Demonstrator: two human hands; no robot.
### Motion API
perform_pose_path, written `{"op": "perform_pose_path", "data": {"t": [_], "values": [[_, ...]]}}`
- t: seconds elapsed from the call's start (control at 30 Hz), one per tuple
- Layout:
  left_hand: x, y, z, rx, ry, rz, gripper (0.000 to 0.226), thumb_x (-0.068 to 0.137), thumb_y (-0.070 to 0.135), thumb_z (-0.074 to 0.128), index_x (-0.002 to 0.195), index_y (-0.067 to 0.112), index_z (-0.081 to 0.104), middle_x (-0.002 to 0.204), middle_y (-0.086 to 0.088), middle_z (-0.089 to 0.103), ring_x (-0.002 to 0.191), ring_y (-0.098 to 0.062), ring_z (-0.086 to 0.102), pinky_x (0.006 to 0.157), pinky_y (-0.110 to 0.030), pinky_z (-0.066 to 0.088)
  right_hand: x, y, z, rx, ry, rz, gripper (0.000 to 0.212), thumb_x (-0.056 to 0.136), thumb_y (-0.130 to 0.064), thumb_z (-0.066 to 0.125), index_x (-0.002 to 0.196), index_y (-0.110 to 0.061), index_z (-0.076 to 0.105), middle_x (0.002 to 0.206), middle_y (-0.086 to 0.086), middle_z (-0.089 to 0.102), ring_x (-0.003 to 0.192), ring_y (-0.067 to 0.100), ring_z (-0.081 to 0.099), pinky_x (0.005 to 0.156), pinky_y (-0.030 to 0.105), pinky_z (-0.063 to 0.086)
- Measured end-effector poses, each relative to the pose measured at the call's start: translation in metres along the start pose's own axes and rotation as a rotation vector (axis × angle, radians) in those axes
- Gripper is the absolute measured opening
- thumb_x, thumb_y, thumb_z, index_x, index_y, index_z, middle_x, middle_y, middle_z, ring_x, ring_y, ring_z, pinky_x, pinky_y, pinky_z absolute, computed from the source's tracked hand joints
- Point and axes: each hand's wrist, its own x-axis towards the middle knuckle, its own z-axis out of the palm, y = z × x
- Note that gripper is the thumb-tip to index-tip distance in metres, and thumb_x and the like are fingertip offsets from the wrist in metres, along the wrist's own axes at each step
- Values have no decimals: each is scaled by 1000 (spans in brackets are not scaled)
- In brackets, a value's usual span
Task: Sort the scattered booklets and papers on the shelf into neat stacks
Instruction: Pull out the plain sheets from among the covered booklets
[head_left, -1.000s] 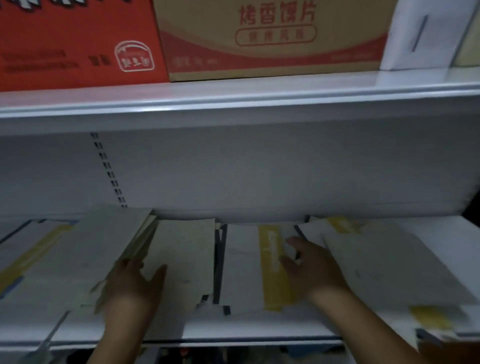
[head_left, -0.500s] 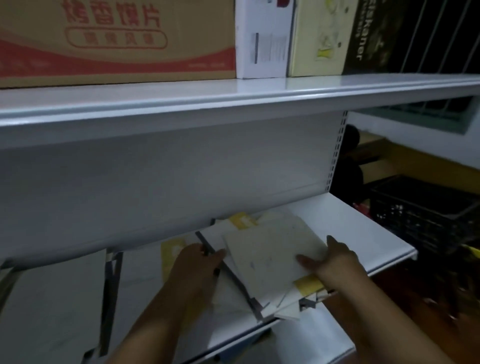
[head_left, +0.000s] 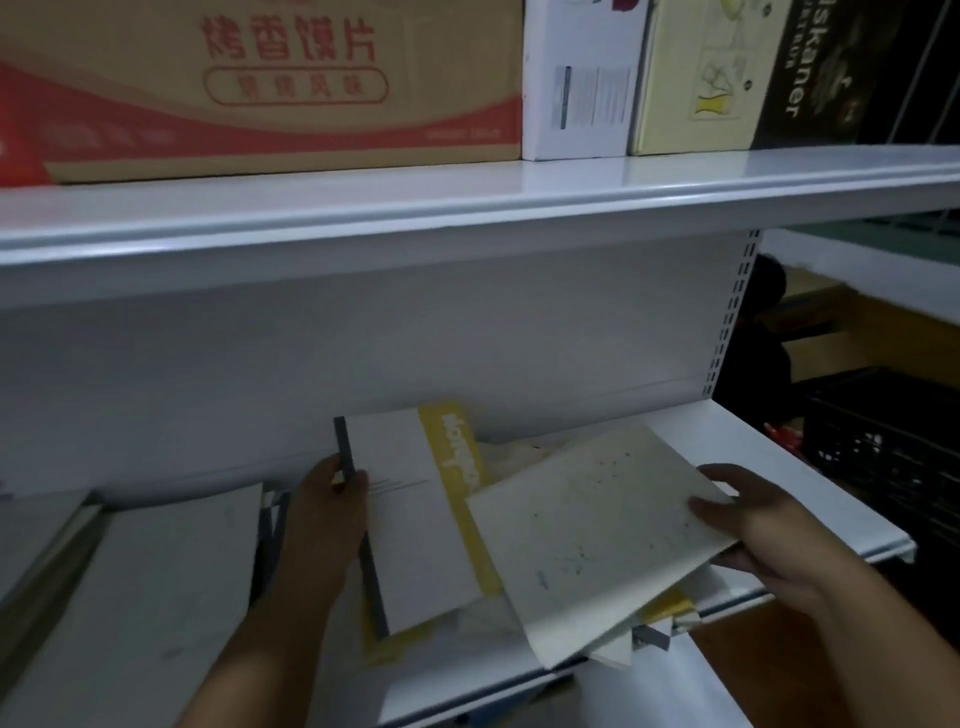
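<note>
Left hand (head_left: 332, 512) grips the dark spine edge of the white booklet with yellow band (head_left: 410, 519), thumb over the top face, fingers curled round the spine. Right hand (head_left: 753, 525) pinches the right edge of the cream booklet (head_left: 597, 540), thumb on top, fingers tucked under. Both booklets lie on the lower shelf (head_left: 810, 467), between the 2 hands. Key relation: the cream booklet sits just left of the right hand, tilted up off the shelf, overlapping the yellow-band booklet's right edge, and its long axis is skewed against that booklet's spine. Loose papers (head_left: 660, 618) poke out beneath it, past the shelf front. Right hand is the nearer one, so squaring likely means rotating the cream booklet toward the left hand until the edges line up. A tidier pile (head_left: 156, 582) lies left of the left hand.
</note>
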Motion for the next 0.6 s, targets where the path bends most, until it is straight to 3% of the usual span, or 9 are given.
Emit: {"op": "perform_pose_path", "data": {"t": [0.07, 0.1, 0.17, 0.23, 0.3, 0.37, 0.43, 0.53, 0.6], "values": [[11, -5, -24, 138, 56, -14, 29, 93, 15, 50, 119, 5, 59, 93, -13, 60, 81, -31, 58, 72, -35, 44, -2, -6, 7, 66, -105, -68, 65, 44, -37, 90, 102, -21, 65, 97, 14, 72, 88, 31, 68, 67, 40, 59], [16, -8, -33, 228, 46, -31, 29, 93, 16, 50, 118, 4, 59, 90, -14, 61, 80, -32, 59, 72, -36, 45, -3, -9, 14, 68, -142, -98, 82, 25, -47, 91, 100, -24, 67, 92, 9, 74, 84, 27, 70, 63, 36, 59], [17, -13, -46, 342, 33, -19, 32, 92, 20, 51, 119, 3, 58, 100, -17, 66, 87, -33, 62, 81, -38, 49, -3, -14, 29, 99, -201, -141, 93, 13, -52, 89, 99, -25, 68, 90, 7, 75, 81, 26, 72, 59, 32, 59], [11, -15, -56, 259, 92, 41, 38, 91, 19, 56, 124, 1, 56, 122, -10, 60, 108, -27, 57, 97, -34, 41, -5, -21, 50, 128, -252, -177, 91, 17, -51, 90, 101, -24, 68, 94, 8, 75, 84, 28, 71, 60, 33, 58], [2, -12, -66, 112, 50, 32, 31, 88, 20, 60, 115, 5, 63, 114, -6, 61, 107, -22, 56, 96, -31, 39, -7, -28, 70, 144, -280, -198, 77, 30, -45, 91, 101, -24, 69, 93, 6, 75, 83, 26, 71, 61, 35, 58], [-6, -11, -84, -115, -89, -98, 24, 83, 30, 64, 93, 9, 70, 96, -9, 69, 91, -24, 62, 85, -33, 48, -8, -35, 95, 179, -317, -173, 43, 62, -25, 80, 103, -23, 68, 92, 3, 75, 83, 23, 70, 62, 35, 59], [-15, -7, -107, -263, -228, -198, 28, 87, 35, 59, 89, 11, 73, 84, -9, 72, 79, -24, 65, 70, -30, 54, -8, -40, 123, 183, -338, -145, 27, 81, -7, 62, 104, -21, 67, 92, 1, 74, 83, 21, 69, 62, 35, 58], [-28, -13, -140, -109, -437, -211, 26, 92, 31, 51, 96, 14, 71, 80, -7, 73, 69, -19, 67, 54, -26, 52, -7, -41, 171, 166, -436, -128, 24, 85, -5, 58, 101, -19, 70, 95, 2, 75, 81, 17, 71, 63, 32, 59], [-36, -23, -155, -40, -386, -222, 17, 93, 19, 52, 95, 12, 68, 80, -10, 70, 67, -21, 65, 47, -25, 48, -7, -39, 205, 192, -442, -95, 18, 85, -8, 60, 96, -18, 71, 90, 3, 76, 76, 14, 72, 61, 28, 59]]}}
